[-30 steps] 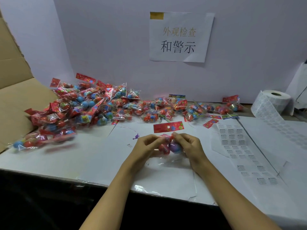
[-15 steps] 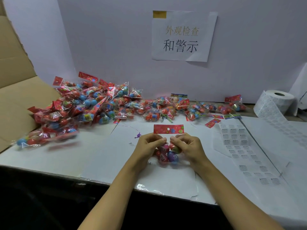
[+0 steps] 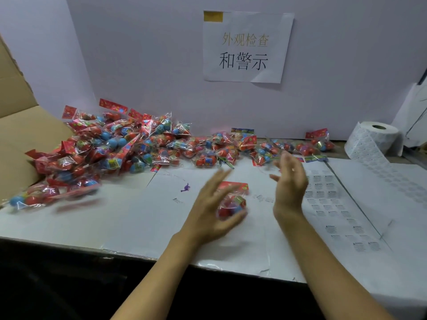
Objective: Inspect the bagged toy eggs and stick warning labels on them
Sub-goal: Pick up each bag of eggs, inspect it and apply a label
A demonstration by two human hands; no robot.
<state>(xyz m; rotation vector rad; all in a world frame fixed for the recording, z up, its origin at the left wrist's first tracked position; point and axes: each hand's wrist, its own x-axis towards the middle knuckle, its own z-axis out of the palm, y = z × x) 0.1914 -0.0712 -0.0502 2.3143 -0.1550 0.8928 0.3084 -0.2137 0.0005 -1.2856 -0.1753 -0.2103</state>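
On the white paper-covered bench (image 3: 129, 218) a single clear plastic bag of red, blue and purple toy eggs with a red card header (image 3: 232, 199) sits between the person's two hands. The left hand (image 3: 213, 211) is blurred; its fingers (image 3: 219, 179) are spread wide and straight, reaching up past the left edge of the bag, and its thumb lies just below the eggs. Whether the palm touches the bag cannot be told through the blur. The right hand (image 3: 290, 181) is raised on edge to the right of the bag and apart from it, with its fingers straight, loosely together and holding nothing.

Behind the hands a big heap of the same red-headed clear bags of toy eggs (image 3: 120, 153) runs along the pale back wall (image 3: 143, 65), thickest at the left beside a brown cardboard box flap (image 3: 25, 139). To the right lies a flat white backing sheet of small printed warning labels (image 3: 328, 204), and further right stands a white roll of labels (image 3: 372, 140) with its strip trailing over the bench. A white paper sign with Chinese characters (image 3: 247, 47) hangs on the wall.
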